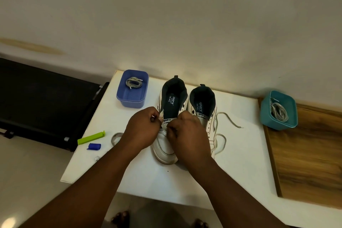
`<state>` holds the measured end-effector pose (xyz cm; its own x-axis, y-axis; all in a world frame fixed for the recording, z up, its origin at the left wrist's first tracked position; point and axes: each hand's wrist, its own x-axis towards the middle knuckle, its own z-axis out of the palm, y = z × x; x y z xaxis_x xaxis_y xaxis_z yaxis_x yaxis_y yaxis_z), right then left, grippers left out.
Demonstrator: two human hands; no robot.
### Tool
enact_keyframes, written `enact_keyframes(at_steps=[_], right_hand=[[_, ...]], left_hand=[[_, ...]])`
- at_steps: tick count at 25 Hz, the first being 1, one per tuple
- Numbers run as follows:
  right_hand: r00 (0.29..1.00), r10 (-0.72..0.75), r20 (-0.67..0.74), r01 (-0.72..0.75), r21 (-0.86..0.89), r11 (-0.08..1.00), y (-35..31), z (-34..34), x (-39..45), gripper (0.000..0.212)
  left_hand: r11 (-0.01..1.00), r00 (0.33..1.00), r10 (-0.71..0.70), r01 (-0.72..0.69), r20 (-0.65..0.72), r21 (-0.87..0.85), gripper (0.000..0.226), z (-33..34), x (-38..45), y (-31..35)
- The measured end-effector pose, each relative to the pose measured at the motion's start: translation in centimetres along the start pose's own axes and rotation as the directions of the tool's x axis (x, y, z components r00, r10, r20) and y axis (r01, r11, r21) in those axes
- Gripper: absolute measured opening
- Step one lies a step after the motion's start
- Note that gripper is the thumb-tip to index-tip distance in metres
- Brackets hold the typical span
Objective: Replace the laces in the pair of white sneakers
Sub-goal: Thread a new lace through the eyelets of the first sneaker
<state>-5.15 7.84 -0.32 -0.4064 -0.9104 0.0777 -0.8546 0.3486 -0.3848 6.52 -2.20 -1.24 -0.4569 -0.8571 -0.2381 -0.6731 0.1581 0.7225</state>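
Two white sneakers with dark blue linings stand side by side on the white table point(240, 163), toes toward me. My left hand point(143, 128) pinches something small at the left edge of the left sneaker point(166, 150), by its tongue. My right hand point(188, 135) lies curled over the eyelet area of the same shoe and covers what its fingers hold. The right sneaker point(202, 102) is partly hidden behind my right hand. A loose whitish lace point(224, 138) trails from it onto the table at the right.
A blue tub point(132, 96) with a coiled grey lace stands at the back left. A teal tub point(278, 114) with several laces sits on the wooden surface point(311, 163) at the right. A green clip point(91, 137), a blue cap point(94, 146) and a tape roll point(116, 138) lie left of my hands.
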Motion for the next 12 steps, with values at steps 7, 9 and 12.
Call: enact_keyframes(at_steps=[7, 9, 12], right_hand=[[0.991, 0.062, 0.12, -0.073, 0.091, 0.993, 0.3, 0.3, 0.9, 0.024], [0.989, 0.084, 0.122, -0.098, 0.111, 0.989, 0.2, 0.7, 1.0, 0.023], [0.98, 0.115, 0.16, -0.138, 0.143, 0.98, 0.4, 0.9, 1.3, 0.019]], left_hand=[[0.955, 0.994, -0.072, 0.093, 0.086, -0.283, 0.008, -0.4, -0.5, -0.3], [0.935, 0.991, -0.086, 0.115, 0.101, -0.335, 0.009, -0.4, -0.7, -0.1], [0.923, 0.99, -0.096, 0.128, 0.105, -0.362, 0.01, -0.4, -0.9, -0.1]])
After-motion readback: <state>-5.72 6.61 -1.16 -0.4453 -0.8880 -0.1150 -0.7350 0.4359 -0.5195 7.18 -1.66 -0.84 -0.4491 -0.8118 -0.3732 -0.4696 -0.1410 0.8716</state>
